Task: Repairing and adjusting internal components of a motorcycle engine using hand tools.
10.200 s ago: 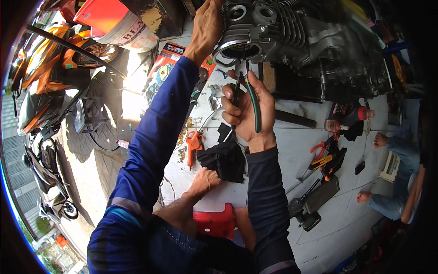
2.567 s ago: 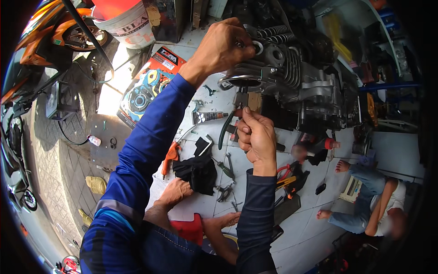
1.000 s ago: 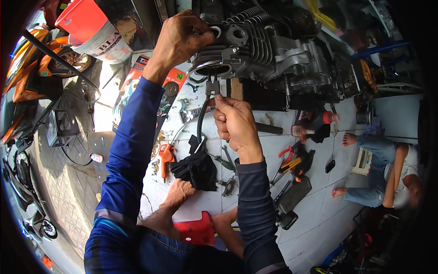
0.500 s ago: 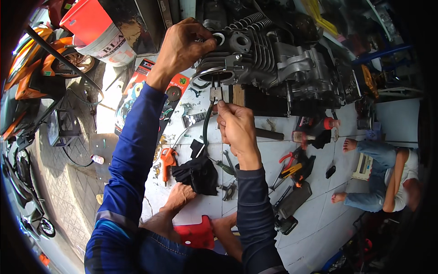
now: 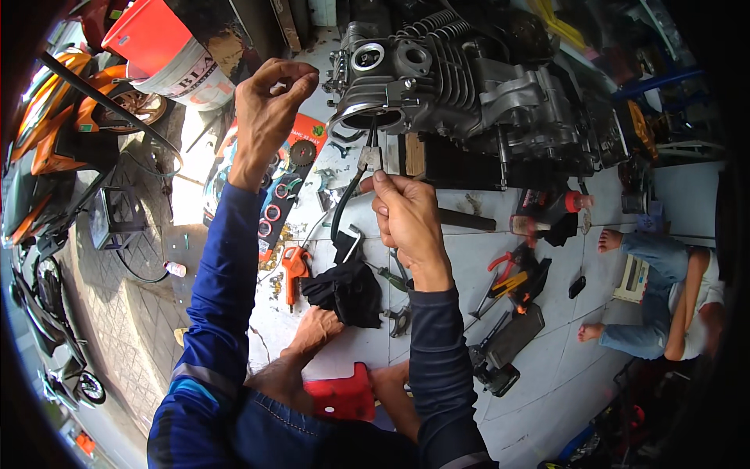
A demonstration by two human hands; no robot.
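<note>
My right hand (image 5: 408, 219) grips the black handles of a pair of long-nose pliers (image 5: 369, 157). Their thin jaws reach up into the round opening on the near end of a grey metal engine (image 5: 441, 98); the tips are hidden inside. My left hand (image 5: 269, 109) hangs apart from the engine on its left side, thumb and fingertips drawn together in a pinch. Whatever is between those fingertips, if anything, is too small to make out. Above the pliers, a round port (image 5: 368, 57) on the engine's upper face is uncovered.
Under the engine lies a wooden block (image 5: 414, 155). An orange air gun (image 5: 294, 273), a black cloth (image 5: 348, 295), red-handled pliers (image 5: 500, 263) and a power tool (image 5: 500, 356) lie on the tiles. Buckets (image 5: 152, 39) stand at upper left; another person (image 5: 664, 289) sits at right.
My left hand has left the engine's round port and moved left and down, uncovering the port. My right hand holds the pliers in nearly the same place.
</note>
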